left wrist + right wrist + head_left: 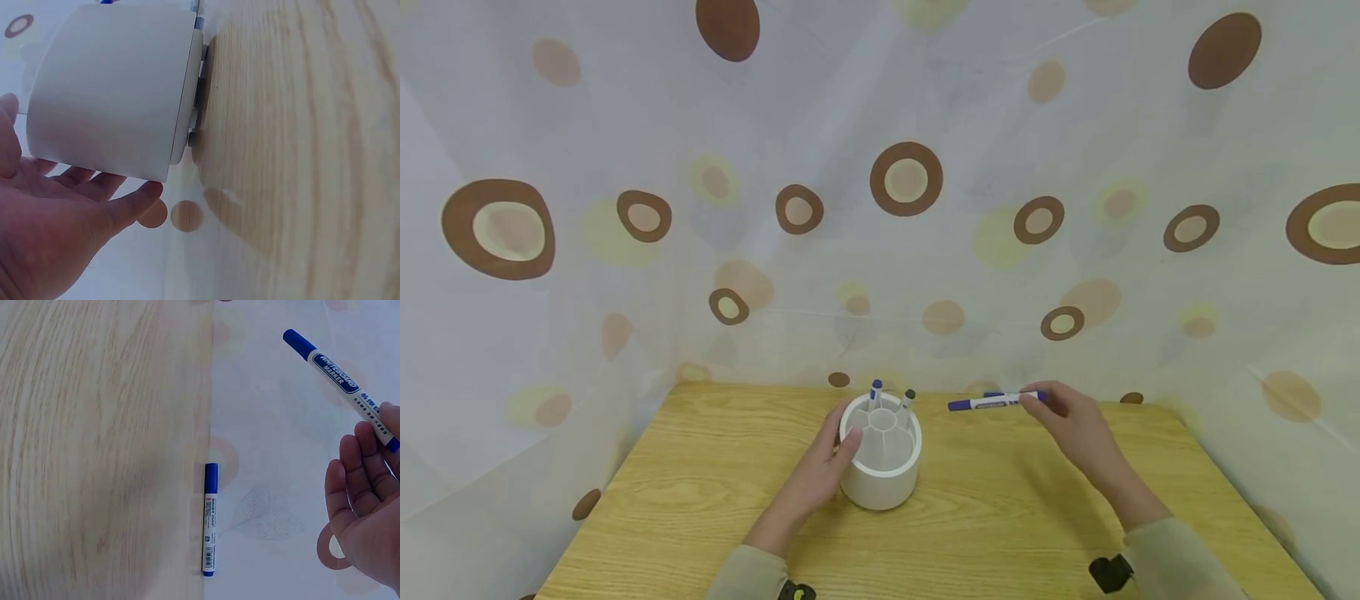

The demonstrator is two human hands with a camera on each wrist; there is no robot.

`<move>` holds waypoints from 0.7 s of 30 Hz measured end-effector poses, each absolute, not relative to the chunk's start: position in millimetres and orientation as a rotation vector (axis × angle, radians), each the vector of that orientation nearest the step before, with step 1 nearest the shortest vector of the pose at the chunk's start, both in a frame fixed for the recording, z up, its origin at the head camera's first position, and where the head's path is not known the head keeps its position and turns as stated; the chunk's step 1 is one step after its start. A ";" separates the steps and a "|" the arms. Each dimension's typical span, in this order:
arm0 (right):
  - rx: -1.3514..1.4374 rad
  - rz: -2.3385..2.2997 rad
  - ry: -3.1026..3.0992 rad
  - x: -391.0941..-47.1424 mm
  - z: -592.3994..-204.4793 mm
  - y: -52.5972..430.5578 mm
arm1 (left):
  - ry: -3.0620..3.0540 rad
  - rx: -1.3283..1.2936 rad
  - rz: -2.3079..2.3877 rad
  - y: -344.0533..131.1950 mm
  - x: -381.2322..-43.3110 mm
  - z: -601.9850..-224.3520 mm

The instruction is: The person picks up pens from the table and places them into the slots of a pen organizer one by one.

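Note:
My left hand grips the left side of a round white pen holder on the table, thumb over its rim and fingers round the outside. Dividers split the holder into compartments. A blue-capped marker and a dark-capped marker stand in its back compartments. To the right, above the table, my right hand pinches a white-and-blue whiteboard marker by one end, its blue cap pointing left toward the holder. Another blue-capped marker lies near the table's back edge, mostly hidden behind the held one in the head view.
The wood-grain table ends at a pale curtain with brown and yellow circles, which hangs behind it and along both sides. Small dark devices sit at both wrists, by the beige sleeves.

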State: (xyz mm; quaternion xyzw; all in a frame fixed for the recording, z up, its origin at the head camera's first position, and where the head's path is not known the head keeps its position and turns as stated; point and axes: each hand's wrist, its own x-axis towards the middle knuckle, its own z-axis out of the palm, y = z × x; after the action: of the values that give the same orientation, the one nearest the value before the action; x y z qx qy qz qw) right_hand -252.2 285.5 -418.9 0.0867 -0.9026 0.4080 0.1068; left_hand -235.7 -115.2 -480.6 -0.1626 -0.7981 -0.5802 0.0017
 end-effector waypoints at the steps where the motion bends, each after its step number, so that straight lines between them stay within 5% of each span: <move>1: 0.260 1.203 -2.653 -251.5 -416.1 283.0 | -2.505 -0.508 -1.823 -115.1 -235.9 -480.8; 21: 0.380 1.304 -2.594 -238.5 -386.5 233.4 | -2.539 -0.509 -1.829 -110.4 -235.2 -482.1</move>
State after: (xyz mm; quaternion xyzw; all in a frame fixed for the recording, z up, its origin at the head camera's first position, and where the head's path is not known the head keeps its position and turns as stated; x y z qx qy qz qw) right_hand -238.5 233.4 -386.5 0.1290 -0.8808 0.4428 0.1068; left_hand -235.2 -110.4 -482.1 -0.1605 -0.8008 -0.5769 -0.0141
